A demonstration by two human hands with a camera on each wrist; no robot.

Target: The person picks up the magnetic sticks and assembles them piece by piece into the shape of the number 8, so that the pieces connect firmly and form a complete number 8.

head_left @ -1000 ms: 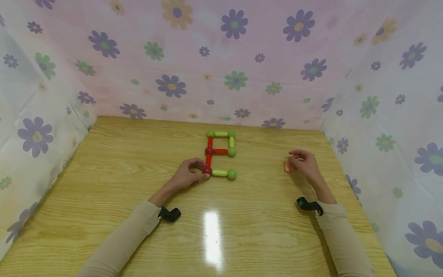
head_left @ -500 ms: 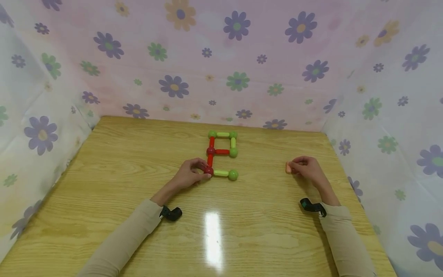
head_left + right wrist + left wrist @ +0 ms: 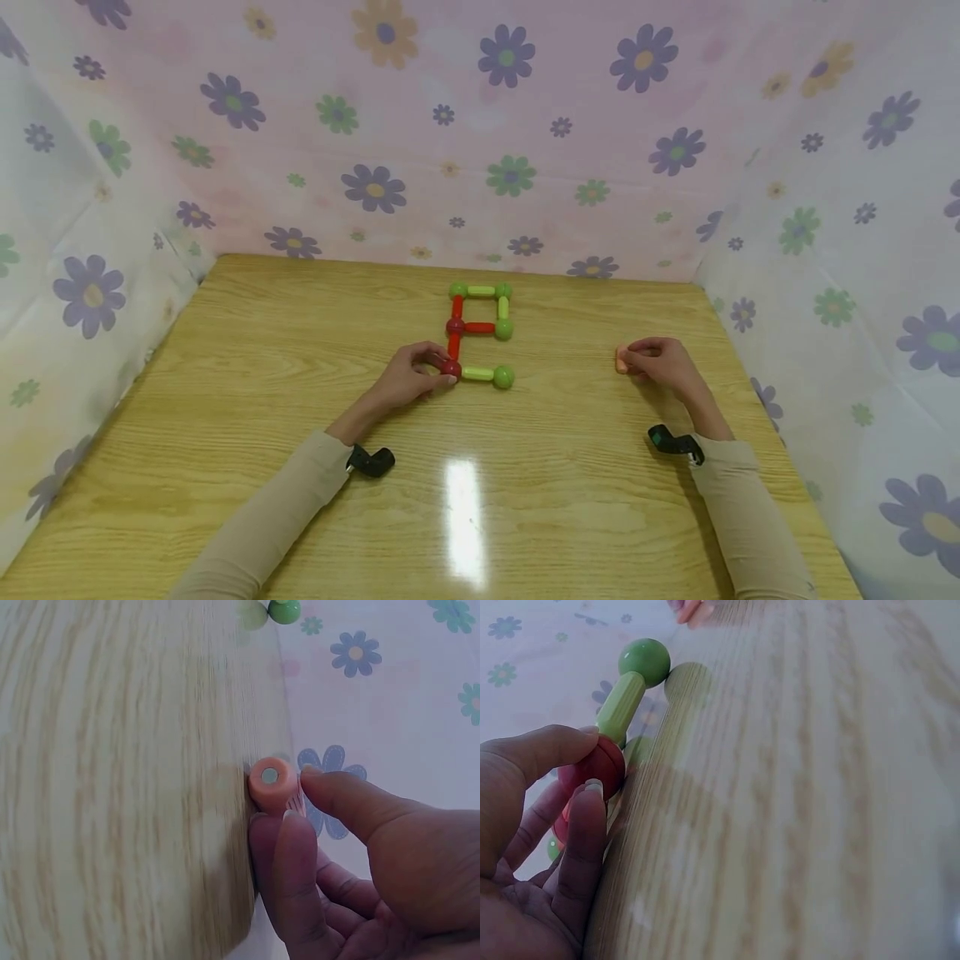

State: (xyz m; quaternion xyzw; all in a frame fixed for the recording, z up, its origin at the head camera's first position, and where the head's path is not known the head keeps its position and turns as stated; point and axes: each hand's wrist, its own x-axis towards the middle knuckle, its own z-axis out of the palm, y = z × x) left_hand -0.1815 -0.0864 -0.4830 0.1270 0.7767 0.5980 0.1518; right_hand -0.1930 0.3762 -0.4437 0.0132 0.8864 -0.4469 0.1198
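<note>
A flat figure of magnetic balls and rods lies on the wooden table in the head view. Its upper part is a square with green balls [image 3: 504,329], yellow-green rods [image 3: 481,291] and red rods [image 3: 479,327]. My left hand [image 3: 405,377] holds the dark red ball [image 3: 452,369] at the figure's lower left corner, thumb and fingers around it. From that ball a yellow-green rod [image 3: 621,705] runs to a green ball [image 3: 644,663]. Off to the right, my right hand [image 3: 666,367] pinches an orange magnetic rod [image 3: 271,784], whose round silver end faces the right wrist camera.
The wooden table [image 3: 555,483] ends at a flowered cloth backdrop [image 3: 420,150] behind, with cloth on both sides. Each wrist wears a black camera mount, the left mount [image 3: 371,462] and the right mount [image 3: 675,443].
My right hand has come down onto the orange magnetic rod, and its thumb and fingers have closed on it. The left hand stays at the red ball.
</note>
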